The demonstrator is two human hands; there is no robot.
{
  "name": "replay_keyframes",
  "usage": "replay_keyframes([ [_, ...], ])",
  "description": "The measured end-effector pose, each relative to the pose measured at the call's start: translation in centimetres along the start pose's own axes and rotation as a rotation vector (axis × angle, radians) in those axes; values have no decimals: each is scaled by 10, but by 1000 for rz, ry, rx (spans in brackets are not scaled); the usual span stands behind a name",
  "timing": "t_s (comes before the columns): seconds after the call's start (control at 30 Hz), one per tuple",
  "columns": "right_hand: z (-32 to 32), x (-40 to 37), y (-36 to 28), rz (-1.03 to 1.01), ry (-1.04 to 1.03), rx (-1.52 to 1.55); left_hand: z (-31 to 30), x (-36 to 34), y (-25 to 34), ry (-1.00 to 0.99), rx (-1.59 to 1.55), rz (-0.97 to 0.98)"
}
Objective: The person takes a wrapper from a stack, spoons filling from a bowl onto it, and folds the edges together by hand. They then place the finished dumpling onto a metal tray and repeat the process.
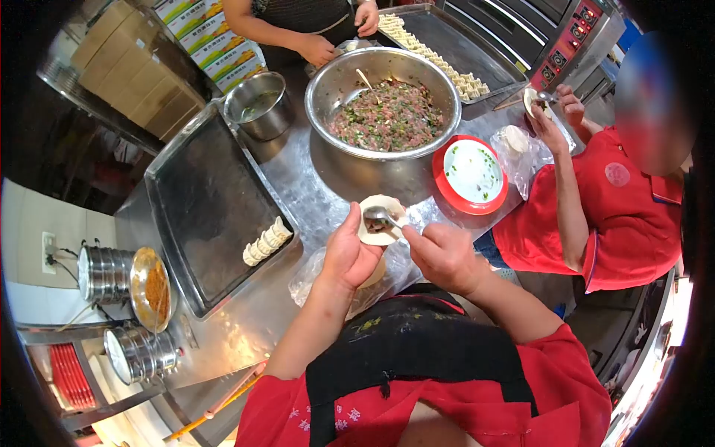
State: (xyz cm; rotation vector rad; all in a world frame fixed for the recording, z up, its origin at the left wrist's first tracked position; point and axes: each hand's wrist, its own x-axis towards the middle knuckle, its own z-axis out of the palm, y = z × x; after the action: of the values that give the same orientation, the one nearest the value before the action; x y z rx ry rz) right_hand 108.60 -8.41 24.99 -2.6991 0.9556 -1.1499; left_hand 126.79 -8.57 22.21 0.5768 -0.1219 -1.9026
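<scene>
A round dough wrapper (372, 237) lies on the fingers of my left hand (350, 252), with the thumb at its edge. My right hand (447, 255) grips a metal spoon (380, 216), whose bowl presses on dark filling in the wrapper's middle. Beyond my hands stands a large steel bowl (320, 127) of meat and green filling (391, 115), with a utensil in it. A plastic bag with wrappers (305, 279) lies under my hands. To the left, a black tray (208, 216) holds a short row of dumplings (267, 242) at its near right corner.
A red-rimmed plate (500, 201) and a steel pot (261, 130) flank the bowl. One person's hands (319, 51) are at the far side; a co-worker in red (596, 208) holds a wrapper at right. Another dumpling tray (491, 52) stands behind. Metal canisters (104, 276) stand left.
</scene>
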Motion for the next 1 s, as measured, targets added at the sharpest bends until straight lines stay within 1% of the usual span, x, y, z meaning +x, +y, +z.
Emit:
replay_keyframes([
  [0.07,0,-10,-1,-9,-46,19,0,0,2,19,-18,-1],
  [0.13,-6,-8,-1,4,-40,17,-1,0,1,40,-36,-4],
  [0.23,-9,-3,4,92,78,33,1,1,1,26,-123,27],
  [0.3,-6,-7,3,82,53,8,6,2,0,99,-160,54],
  [0.33,-3,-11,2,73,28,-19,3,4,0,99,-160,54],
  [0.4,3,-17,1,55,8,-34,-5,9,0,31,-468,17],
  [0.5,1,-13,0,65,9,-8,-7,12,-1,27,-540,2],
  [0.53,-5,-7,-1,159,22,57,-9,13,-2,28,-539,2],
  [0.57,-8,-3,-1,254,35,122,-13,15,-3,-14,-486,22],
  [0.6,-7,-1,0,257,36,121,-14,16,-4,-57,-433,41],
  [0.67,-5,1,0,570,141,377,-14,15,-7,-69,-388,45],
  [0.7,-5,1,3,577,144,375,-13,16,-9,-81,-345,54],
  [0.73,-6,-1,6,713,97,456,-12,16,-10,-79,-344,45],
  [0.8,-8,-5,12,985,0,615,-7,16,-11,29,-194,104],
  [0.87,-10,-12,16,972,-28,577,-12,17,-13,43,-139,111],
  [0.93,-12,-22,23,899,-47,429,-13,18,-16,44,-89,103],
  [0.97,-15,-27,31,850,-23,317,-13,17,-15,80,-66,109],
  [1.0,-21,-29,41,860,-16,299,-13,17,-15,114,-43,117],
])
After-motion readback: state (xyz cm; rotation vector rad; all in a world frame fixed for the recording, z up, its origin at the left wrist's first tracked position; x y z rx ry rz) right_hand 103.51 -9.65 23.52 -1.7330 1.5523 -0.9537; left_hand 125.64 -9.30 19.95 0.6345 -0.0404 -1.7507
